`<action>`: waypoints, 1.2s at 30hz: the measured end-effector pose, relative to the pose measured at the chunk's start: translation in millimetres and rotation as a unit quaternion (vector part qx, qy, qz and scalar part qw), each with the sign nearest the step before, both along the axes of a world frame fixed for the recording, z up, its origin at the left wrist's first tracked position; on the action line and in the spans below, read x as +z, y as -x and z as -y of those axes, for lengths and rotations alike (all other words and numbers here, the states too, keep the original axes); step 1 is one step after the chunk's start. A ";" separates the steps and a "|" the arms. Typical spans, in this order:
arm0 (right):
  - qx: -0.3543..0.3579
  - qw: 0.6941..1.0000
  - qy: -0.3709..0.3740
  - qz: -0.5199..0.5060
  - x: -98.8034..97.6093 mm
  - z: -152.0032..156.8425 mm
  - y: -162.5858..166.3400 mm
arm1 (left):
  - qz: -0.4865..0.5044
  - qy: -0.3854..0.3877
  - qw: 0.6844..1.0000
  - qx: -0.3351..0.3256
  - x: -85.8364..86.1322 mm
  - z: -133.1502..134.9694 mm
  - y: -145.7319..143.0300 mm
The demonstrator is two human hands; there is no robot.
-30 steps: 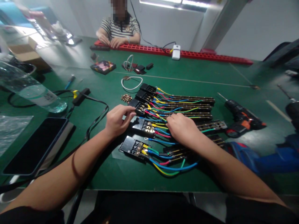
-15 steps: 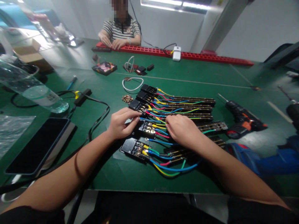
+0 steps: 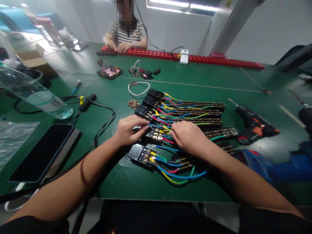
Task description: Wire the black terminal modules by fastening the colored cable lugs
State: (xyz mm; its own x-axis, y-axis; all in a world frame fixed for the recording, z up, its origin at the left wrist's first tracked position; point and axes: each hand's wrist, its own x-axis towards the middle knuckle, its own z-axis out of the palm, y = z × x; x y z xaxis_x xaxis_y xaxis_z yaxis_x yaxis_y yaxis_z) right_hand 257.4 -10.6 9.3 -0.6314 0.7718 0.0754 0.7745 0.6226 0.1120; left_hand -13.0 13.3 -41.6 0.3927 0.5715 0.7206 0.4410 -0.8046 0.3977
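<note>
Several black terminal boards with coloured wires lie in a row on the green table (image 3: 207, 78). My left hand (image 3: 128, 130) has its fingers pinched together at the left end of one middle board (image 3: 154, 135). My right hand (image 3: 187, 136) rests curled over that board's wires, fingertips by the yellow and red leads. What either hand pinches is too small to make out. A nearer board (image 3: 140, 154) lies just below my hands, with blue, green and yellow wires trailing right. A small heap of brass parts (image 3: 133, 104) sits up-left of the boards.
A cordless screwdriver (image 3: 253, 125) lies right of the boards. At left are a dark tablet (image 3: 41, 152), a black cable (image 3: 102, 122) and a lying water bottle (image 3: 36, 94). A person in a striped shirt (image 3: 125, 32) sits at the far edge by a red strip (image 3: 219, 60).
My left hand's fingers have drawn together and shifted slightly right toward the middle board. My right hand has edged left over the wires. The view has tilted down a little.
</note>
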 end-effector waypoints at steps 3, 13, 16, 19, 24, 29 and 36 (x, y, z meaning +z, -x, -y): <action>0.004 1.000 -0.006 -0.002 -1.3 0.6 0.6 | 0.002 -0.007 1.000 0.004 -1.6 -1.1 0.2; 0.018 1.000 -0.016 -0.010 -6.8 3.3 1.0 | 0.005 -0.067 0.996 0.058 -10.7 -3.3 -0.1; 0.010 1.000 -0.020 -0.006 -6.3 4.1 1.4 | 0.008 -0.067 0.994 0.081 -11.8 -3.1 0.5; 0.006 1.000 -0.020 -0.002 -5.4 4.8 2.0 | 0.014 -0.062 0.994 0.087 -12.2 -2.3 0.7; 0.000 1.000 -0.021 0.000 -5.8 5.1 2.8 | 0.014 -0.070 0.995 0.076 -11.6 -0.6 -1.1; -0.011 1.000 -0.023 0.002 -4.1 5.0 3.6 | 0.008 -0.071 0.995 0.069 -10.9 0.0 -0.7; -0.026 0.999 -0.016 0.015 -1.0 5.7 4.7 | 0.016 -0.075 0.995 0.057 -10.4 -0.7 -1.3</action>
